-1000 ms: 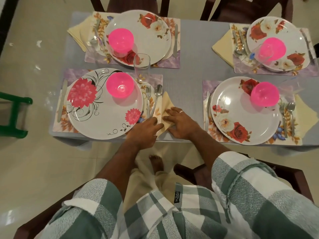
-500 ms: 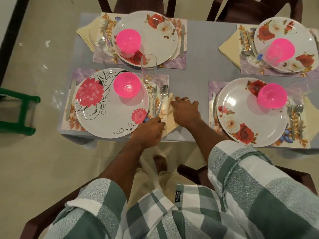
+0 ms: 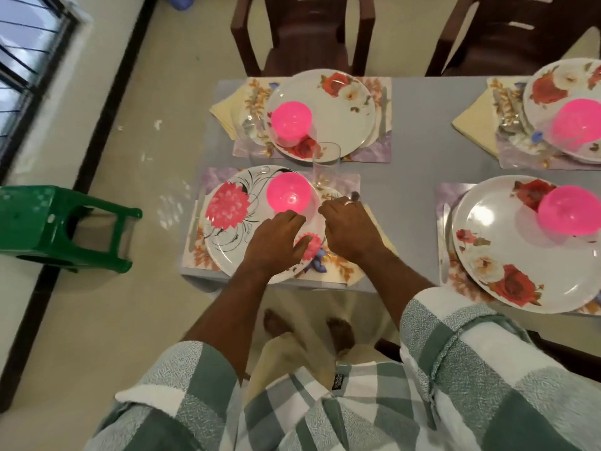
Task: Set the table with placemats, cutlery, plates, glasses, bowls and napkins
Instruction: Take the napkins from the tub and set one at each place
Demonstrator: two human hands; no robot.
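A person in a green-and-white checked shirt leans over a grey bench laid with four place settings. At centre frame the left hand rests on a dahlia-patterned plate bearing a pink bowl; the right hand, wearing a ring, covers the cutlery just beside it, over a cream napkin. A clear glass stands above. A green stool sits at left.

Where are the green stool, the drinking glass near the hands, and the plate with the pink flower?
green stool (image 3: 35, 219): head view, on its flat top.
drinking glass (image 3: 326, 164): head view, on its clear wall.
plate with the pink flower (image 3: 227, 209): head view, on the big pink flower.
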